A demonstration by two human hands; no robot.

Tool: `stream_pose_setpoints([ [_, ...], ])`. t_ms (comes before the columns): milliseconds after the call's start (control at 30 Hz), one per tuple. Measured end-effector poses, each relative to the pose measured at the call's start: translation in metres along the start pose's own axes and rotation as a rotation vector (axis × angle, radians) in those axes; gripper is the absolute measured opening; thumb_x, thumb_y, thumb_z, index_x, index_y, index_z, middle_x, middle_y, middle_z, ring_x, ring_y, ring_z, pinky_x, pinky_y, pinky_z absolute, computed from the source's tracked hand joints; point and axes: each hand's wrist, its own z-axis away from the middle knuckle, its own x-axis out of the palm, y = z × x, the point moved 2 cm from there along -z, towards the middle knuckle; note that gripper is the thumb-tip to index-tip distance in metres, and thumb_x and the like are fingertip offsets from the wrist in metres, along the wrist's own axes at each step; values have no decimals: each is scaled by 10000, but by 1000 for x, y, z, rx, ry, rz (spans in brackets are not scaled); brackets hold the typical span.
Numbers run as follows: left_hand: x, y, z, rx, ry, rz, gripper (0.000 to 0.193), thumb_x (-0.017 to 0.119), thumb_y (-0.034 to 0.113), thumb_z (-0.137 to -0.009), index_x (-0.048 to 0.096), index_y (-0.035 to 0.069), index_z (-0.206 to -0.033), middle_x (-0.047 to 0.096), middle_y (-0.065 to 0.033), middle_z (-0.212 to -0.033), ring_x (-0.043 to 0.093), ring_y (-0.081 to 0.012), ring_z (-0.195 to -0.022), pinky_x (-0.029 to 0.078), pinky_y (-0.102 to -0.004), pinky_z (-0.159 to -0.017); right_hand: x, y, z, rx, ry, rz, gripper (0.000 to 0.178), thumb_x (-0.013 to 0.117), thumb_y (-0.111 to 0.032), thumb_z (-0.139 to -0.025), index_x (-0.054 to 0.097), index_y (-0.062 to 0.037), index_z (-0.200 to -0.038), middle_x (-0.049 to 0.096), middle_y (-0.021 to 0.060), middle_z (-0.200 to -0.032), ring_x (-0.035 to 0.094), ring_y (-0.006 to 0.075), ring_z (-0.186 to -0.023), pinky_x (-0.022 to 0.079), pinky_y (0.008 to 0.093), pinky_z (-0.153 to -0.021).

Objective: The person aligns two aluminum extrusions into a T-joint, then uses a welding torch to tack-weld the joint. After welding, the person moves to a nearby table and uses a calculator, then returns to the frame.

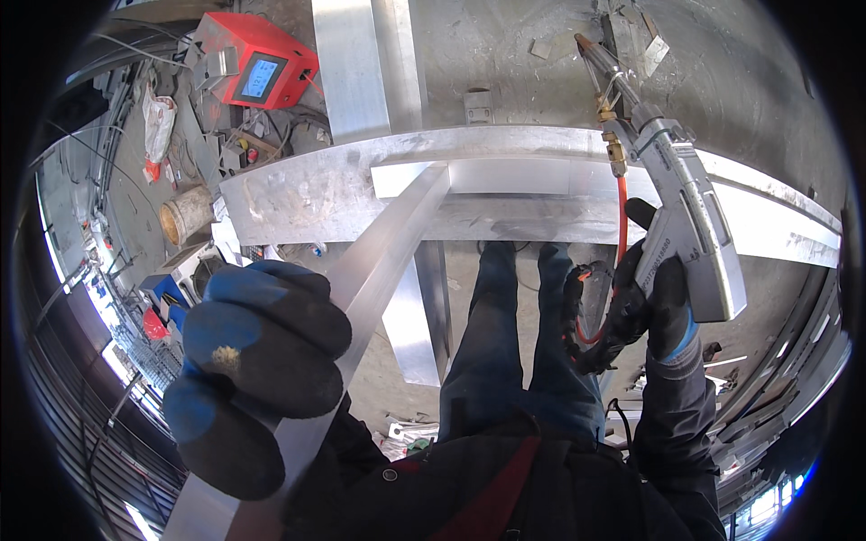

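We look down on a scuffed grey concrete floor [514, 68], with dark ribbed cladding [56, 397] curving along the lower left, a grimy bucket [191, 213] at the left, and white daylight [776, 501] glaring near the lower right.

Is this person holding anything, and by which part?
Yes: the left hand grips the long metal bar along its near part, and the right hand holds the grey tool by its rear part, away from the narrow tip.
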Motion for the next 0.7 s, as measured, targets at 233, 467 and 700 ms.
stream_pose_setpoints([
  [233,1,4,-1,-6,-25,-20,285,600,384,-1044,597,212,-817,729,-85,-930,709,-316,-890,571,-468,-866,1,4,-2,-26,6,2,799,658,-512,-1057,429,30,-1598,682,56,-948,623,119,-791,520,260,-679],
  [467,-2,3,-2,-14,-67,-13,250,643,391,-1023,588,235,-835,738,-89,-954,720,-323,-900,579,-469,-868,1,-3,2,-25,-27,-43,786,654,-498,-1061,429,34,-1595,686,63,-948,628,126,-815,524,267,-693],
  [700,-4,4,-1,48,-94,11,230,649,374,-1015,576,233,-849,743,-96,-960,719,-327,-904,576,-463,-883,6,7,11,-49,46,31,843,574,-569,-1059,435,79,-1579,663,68,-836,619,128,-634,496,253,-540],
])
